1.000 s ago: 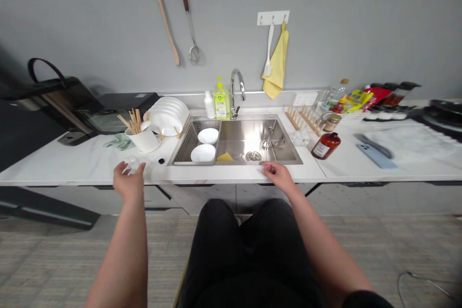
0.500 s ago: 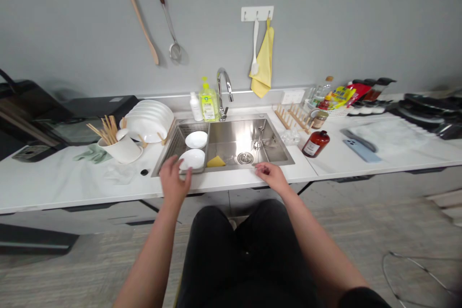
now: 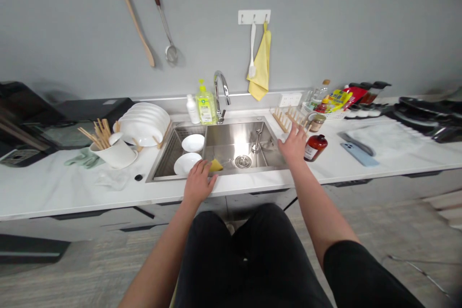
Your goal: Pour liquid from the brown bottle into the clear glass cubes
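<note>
My left hand [image 3: 198, 180] rests at the front rim of the steel sink [image 3: 234, 137], its fingers stretched out and holding nothing. Just beside its fingertips are a white bowl [image 3: 185, 165] and a yellow piece of sponge or cloth [image 3: 216, 165]. A second white bowl [image 3: 193, 143] sits behind the first in the left rack. My right hand [image 3: 293, 147] hovers over the counter at the sink's right side, fingers spread, open. It partly covers something clear and a wooden rack [image 3: 280, 120]. Right of that hand stands a brown bottle [image 3: 316, 147].
White plates [image 3: 144, 125] stand in a rack left of the sink, near a tilted white holder [image 3: 114, 152] with chopsticks. Behind the sink are a faucet [image 3: 221, 91] and a yellow-green soap bottle [image 3: 206, 106]. A phone [image 3: 359, 153] lies to the right.
My left hand has shifted right, from over the front bowl toward the yellow piece. My right hand has gone from the sink's front rim up and right, its fingers spreading.
</note>
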The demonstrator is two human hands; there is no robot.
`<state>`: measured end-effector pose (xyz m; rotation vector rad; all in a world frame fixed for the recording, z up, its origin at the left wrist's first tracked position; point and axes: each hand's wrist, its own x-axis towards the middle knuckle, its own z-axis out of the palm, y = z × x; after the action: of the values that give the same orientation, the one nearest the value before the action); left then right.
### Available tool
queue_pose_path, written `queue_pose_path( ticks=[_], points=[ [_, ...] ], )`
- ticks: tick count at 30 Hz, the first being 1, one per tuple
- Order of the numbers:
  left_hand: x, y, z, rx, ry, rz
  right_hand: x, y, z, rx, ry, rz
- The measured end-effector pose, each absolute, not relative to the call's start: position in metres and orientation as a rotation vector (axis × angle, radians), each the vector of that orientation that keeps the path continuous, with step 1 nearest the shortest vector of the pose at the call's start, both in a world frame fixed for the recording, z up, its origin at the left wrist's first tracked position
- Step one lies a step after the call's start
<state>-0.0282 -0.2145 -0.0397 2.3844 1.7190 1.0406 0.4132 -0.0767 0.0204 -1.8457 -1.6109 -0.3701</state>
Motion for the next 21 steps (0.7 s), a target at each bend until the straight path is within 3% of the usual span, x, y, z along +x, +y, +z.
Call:
queue_pose_path(
  ticks=[11,17,21],
  points=[
    [-0.027,-0.214,-0.036,2.37,1.704,1.061,0.424,-0.058,0.013,-1.965,-1.517,-0.12],
    [-0.031,-0.213,-0.036,2.4,1.722,1.068,0.409,-0.097,0.044,-1.636,-1.625,-0.109],
    [-0.028,-0.214,-0.032,2.273,1.648,1.162,0.383,-0.142,0.054,-1.23,-1.697,0.285]
  ],
)
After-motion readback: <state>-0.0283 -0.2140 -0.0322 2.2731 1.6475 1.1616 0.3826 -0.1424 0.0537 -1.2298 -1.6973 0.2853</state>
